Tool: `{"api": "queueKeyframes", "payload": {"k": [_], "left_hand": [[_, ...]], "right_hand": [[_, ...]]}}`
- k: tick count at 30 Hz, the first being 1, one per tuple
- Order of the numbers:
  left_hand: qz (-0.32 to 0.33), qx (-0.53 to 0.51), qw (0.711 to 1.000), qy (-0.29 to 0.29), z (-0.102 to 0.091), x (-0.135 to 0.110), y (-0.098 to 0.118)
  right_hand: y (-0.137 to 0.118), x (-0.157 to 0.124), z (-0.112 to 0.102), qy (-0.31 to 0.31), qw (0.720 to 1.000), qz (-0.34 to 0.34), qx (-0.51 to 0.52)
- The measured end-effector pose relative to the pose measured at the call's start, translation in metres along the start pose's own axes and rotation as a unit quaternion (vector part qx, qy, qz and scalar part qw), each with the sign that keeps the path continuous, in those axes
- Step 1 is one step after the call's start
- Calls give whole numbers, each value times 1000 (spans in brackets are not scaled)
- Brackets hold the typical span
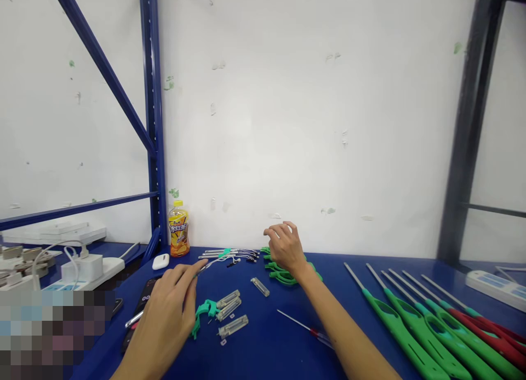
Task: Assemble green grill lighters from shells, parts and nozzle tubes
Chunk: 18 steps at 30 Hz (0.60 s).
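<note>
While the left hand (170,308) in the head view grasps 1 metal rod (135,318), whose end sticks out on the wrist side, the right hand (285,248) hangs over green shell pieces (283,273) with its fingers loosely bent; whether it grips anything small, I cannot tell. Those pieces overlap too much to count.

Between the hands, 4 clear tanks (233,326) lie on the blue worktop (255,358): 3 grouped beside teal parts (207,307), 1 apart, nearer the right hand. Near the group are 2 tiny pale bits (223,342). Beyond, a bundle of wired rods (211,254) lies near the wall; its exact number is unclear.

Near the right forearm is 1 screwdriver (293,319), its handle partly hidden. Farther right, 6 long-nosed lighters lie side by side: 4 green lighters (400,330) and 2 red lighters (487,336).

On the left stand 1 drink bottle (179,234) and, just beside it, 1 white case (160,261); 1 phone (143,296) lies partly behind the left hand.
</note>
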<state>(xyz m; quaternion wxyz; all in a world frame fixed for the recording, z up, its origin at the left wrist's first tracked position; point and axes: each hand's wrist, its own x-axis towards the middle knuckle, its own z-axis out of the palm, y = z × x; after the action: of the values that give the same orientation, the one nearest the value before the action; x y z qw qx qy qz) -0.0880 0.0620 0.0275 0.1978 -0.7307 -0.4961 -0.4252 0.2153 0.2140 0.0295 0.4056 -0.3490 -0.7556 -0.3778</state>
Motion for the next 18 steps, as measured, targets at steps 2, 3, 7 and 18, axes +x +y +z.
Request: {"api": "queueKeyframes", "payload": {"k": [2, 3, 7, 18], "left_hand": [[6, -4, 1000, 1, 0, 0, 1], [9, -5, 1000, 4, -1, 0, 2], [29, -11, 999, 17, -4, 1, 4], [23, -29, 999, 27, -12, 1, 16]], "right_hand": [[7, 4, -6, -6, 999, 31, -6], [11, 5, -10, -10, 999, 52, -10], [21, 1, -33, -60, 990, 130, -15], [52, -68, -91, -425, 879, 190, 105]]}}
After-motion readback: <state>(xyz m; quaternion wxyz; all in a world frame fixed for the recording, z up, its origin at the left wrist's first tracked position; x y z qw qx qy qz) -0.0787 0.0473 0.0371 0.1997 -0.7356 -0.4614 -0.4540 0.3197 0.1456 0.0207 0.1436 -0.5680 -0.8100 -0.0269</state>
